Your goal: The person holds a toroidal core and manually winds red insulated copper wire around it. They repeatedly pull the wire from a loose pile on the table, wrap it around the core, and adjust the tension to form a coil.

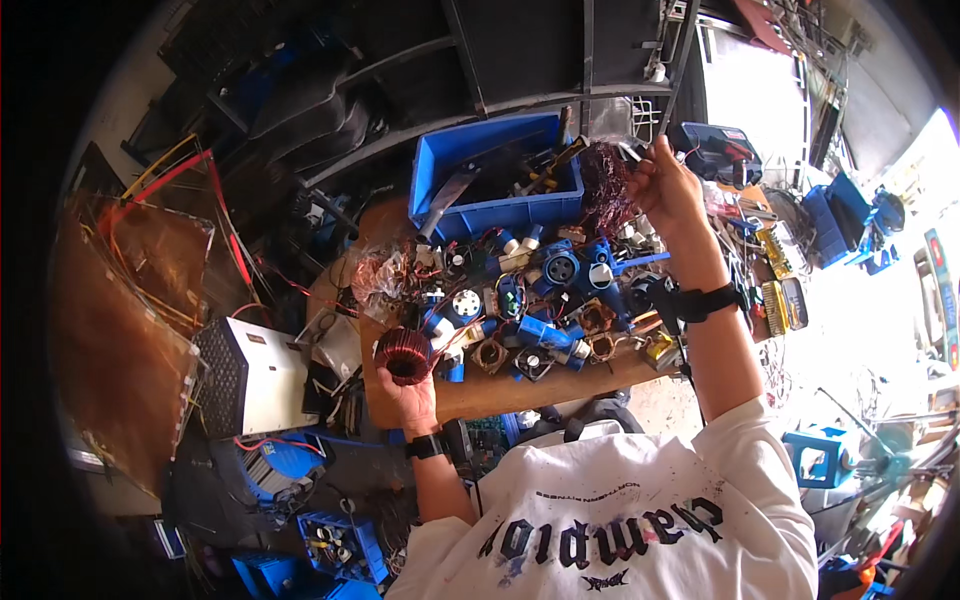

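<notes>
A wooden workbench (500,392) carries a heap of blue capacitors (548,330) and small copper coils (490,355) at its middle; behind the heap stands a blue plastic bin (470,215).

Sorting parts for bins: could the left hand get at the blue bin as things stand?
Probably not readily: the left hand already holds a red coil, and the blue bin sits across the board, behind a heap of parts.

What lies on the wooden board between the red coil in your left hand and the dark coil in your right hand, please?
In the head view, between the red coil and the dark coil lies a heap of blue capacitors, small copper coils and wires.
</notes>
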Demonstrator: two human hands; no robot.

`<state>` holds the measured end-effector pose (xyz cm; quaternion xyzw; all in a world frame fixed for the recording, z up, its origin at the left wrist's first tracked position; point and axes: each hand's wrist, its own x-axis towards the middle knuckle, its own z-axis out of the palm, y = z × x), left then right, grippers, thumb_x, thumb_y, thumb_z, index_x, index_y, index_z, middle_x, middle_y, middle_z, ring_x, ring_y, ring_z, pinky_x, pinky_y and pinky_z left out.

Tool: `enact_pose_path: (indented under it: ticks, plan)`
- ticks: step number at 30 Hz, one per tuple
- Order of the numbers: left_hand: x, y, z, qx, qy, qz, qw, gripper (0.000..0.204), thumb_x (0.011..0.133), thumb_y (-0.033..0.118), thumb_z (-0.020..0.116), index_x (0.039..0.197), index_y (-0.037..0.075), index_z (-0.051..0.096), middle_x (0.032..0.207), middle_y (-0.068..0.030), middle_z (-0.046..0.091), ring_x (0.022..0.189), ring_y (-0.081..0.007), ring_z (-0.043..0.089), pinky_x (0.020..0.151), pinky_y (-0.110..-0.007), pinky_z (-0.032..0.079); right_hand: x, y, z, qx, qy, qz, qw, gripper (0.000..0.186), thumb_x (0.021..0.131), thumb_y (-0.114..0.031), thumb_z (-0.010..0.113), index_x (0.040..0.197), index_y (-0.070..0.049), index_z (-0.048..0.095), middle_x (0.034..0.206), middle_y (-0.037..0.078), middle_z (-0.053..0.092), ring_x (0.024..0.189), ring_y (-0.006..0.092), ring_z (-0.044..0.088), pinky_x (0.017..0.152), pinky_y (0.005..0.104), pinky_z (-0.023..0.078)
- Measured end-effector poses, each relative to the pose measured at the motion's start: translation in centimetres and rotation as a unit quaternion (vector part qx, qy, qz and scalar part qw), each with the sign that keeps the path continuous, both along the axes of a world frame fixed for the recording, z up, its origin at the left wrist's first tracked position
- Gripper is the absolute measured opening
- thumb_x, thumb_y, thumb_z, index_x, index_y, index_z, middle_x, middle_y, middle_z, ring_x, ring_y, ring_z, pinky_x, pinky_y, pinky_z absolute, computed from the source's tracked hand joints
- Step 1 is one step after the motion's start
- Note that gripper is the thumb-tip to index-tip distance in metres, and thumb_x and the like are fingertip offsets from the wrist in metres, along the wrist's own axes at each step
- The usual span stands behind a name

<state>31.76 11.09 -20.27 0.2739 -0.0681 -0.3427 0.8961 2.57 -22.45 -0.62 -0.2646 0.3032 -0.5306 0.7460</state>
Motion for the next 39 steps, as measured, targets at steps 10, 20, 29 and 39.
enact_pose_path:
  ticks: [10,20,29,39]
  plan:
    - [0.4,-0.3,-1.2,0.01,-0.027,-0.001,1.0,0.062,0.083,0.042,0.071,0.131,0.009,0.049,0.13,-0.0095,0.053,0.117,-0.0288,0.054,0.094,-0.062,0.048,-1.0,0.9,0.9,-0.022,-0.062,0.005,0.998,0.032,0.096,-0.039,0.058,0.094,-0.009,0.047,0.064,-0.005,0.033,0.053,0.0071,0.029,0.044,0.0229,0.026]
    - [-2.0,-1.8,1.7,0.021,-0.069,-0.005,0.997,0.06,0.082,0.04,0.073,0.127,0.006,0.054,0.127,-0.0069,0.057,0.116,-0.0236,0.056,0.101,-0.046,0.047,1.0,3.0,-1.0,-0.087,-0.04,-0.141,0.985,0.033,0.09,-0.027,0.07,0.109,-0.007,0.052,0.091,0.003,0.059,0.078,0.0158,0.062,0.069,0.0307,0.055]
    - [-4.0,-3.3,3.3,-0.002,-0.108,-0.034,0.994,0.056,0.085,0.039,0.068,0.128,0.007,0.052,0.124,-0.0059,0.057,0.113,-0.024,0.057,0.098,-0.049,0.048,4.2,6.2,-8.1,0.119,-0.041,0.001,0.992,0.06,0.091,-0.046,0.063,0.126,-0.001,0.043,0.107,0.014,0.057,0.104,0.0329,0.058,0.093,0.0531,0.048]
    - [-5.6,-4.0,4.2,-0.007,-0.143,-0.068,0.987,0.057,0.088,0.03,0.065,0.135,0.005,0.045,0.125,-0.0066,0.056,0.115,-0.0229,0.056,0.099,-0.044,0.048,7.8,9.1,-8.5,0.168,-0.103,-0.04,0.979,0.057,0.1,-0.048,0.042,0.131,0.0,0.031,0.115,0.021,0.055,0.113,0.0371,0.056,0.098,0.05,0.047]
